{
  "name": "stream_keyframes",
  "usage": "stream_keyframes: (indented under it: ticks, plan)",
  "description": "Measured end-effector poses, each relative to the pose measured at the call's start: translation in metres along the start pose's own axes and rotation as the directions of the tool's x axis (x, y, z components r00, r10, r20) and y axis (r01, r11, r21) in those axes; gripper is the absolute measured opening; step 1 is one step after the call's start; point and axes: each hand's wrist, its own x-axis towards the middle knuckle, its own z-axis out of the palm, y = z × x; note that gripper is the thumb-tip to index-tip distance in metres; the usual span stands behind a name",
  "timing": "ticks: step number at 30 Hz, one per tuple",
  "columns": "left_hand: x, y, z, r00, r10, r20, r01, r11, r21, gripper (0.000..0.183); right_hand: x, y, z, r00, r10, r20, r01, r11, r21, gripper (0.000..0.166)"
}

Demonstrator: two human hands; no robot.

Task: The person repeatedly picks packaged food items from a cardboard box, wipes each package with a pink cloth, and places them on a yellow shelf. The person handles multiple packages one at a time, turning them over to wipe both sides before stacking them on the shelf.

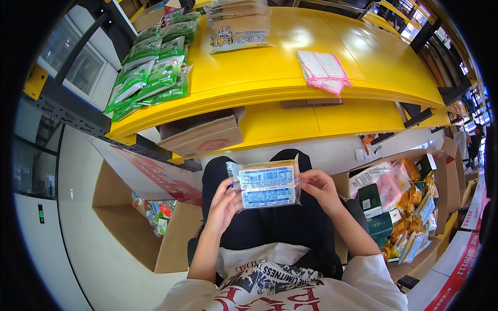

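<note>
Both hands hold a clear plastic packet of sliced bread (268, 184) above my lap, its blue-and-white printed label facing up. My left hand (225, 204) grips the packet's left edge, thumb on top. At the opposite end, my right hand (320, 189) pinches the right edge between thumb and fingers. Beyond my knees stands a yellow metal shelf (249, 77). On it, a row of similar bread packets (239, 33) stands on edge near the back. Green plastic packets (155, 74) lie in overlapping rows at the shelf's left end.
A folded white cloth with pink trim (323, 72) hangs slightly over the shelf edge. Below sits a cardboard box (202, 136) on the lower shelf. An open carton (128, 221) with bottles stands at left; another carton (441, 182) at right holds breads and green boxes. A person (475, 142) is far right.
</note>
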Motion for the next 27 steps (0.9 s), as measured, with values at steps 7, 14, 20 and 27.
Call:
stream_keyframes:
  ticks: [7, 14, 20, 27]
  plan:
    - [0.001, -0.003, -0.001, 0.998, -0.043, -0.049, 0.047, 0.995, 0.093, 0.038, 0.000, 0.001, 0.000, 0.999, 0.029, -0.032, -0.031, 0.997, -0.068, 0.023]
    - [0.002, -0.009, -0.013, 0.998, 0.007, -0.067, 0.008, 0.972, 0.234, 0.052, 0.003, -0.001, -0.003, 0.999, 0.014, -0.040, -0.021, 0.981, -0.191, 0.028]
    - [0.003, 0.002, 0.003, 0.993, 0.061, -0.102, -0.034, 0.968, 0.247, 0.064, 0.005, 0.000, -0.008, 0.997, 0.021, -0.075, -0.034, 0.985, -0.172, 0.029]
    - [0.002, -0.005, -0.002, 0.989, 0.088, -0.122, -0.057, 0.969, 0.240, 0.058, 0.005, -0.002, -0.005, 0.996, 0.012, -0.083, -0.025, 0.988, -0.153, 0.028]
